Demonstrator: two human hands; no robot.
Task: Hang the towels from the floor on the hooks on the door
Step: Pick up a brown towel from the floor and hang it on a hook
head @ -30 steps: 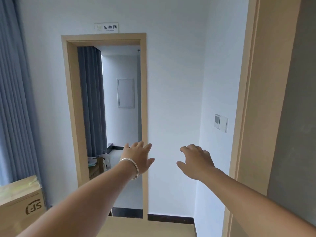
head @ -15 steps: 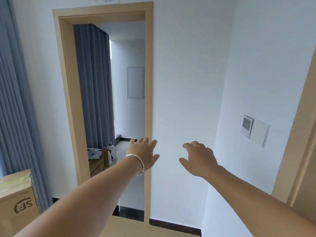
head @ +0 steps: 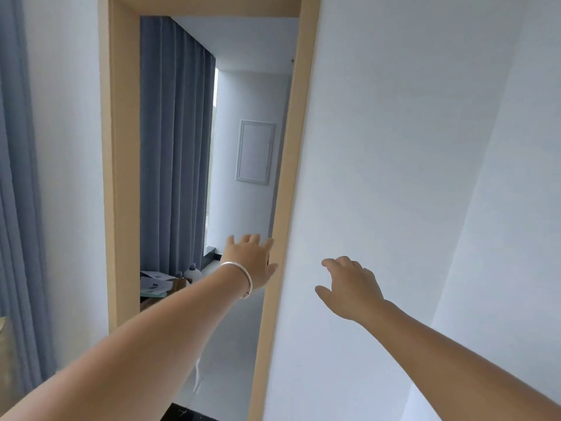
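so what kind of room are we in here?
Probably an indoor corridor or room entrance, not a workshop: a wooden door frame opens onto a side room with a long blue-grey curtain, white painted walls all round. No towels or hooks in view.

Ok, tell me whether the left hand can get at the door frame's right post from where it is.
Probably yes: the left hand, open with fingers spread, sits right beside the door frame's right post with nothing between them. Actual contact can't be confirmed.

Open doorway (head: 243,208) ahead, bounded by a wooden door frame (head: 121,177). Passage beyond appears unobstructed along its right side. At lower left inside, a cardboard box (head: 161,288) with papers and what may be a bottle (head: 192,272) narrow the way. White wall (head: 394,177) blocks the right.
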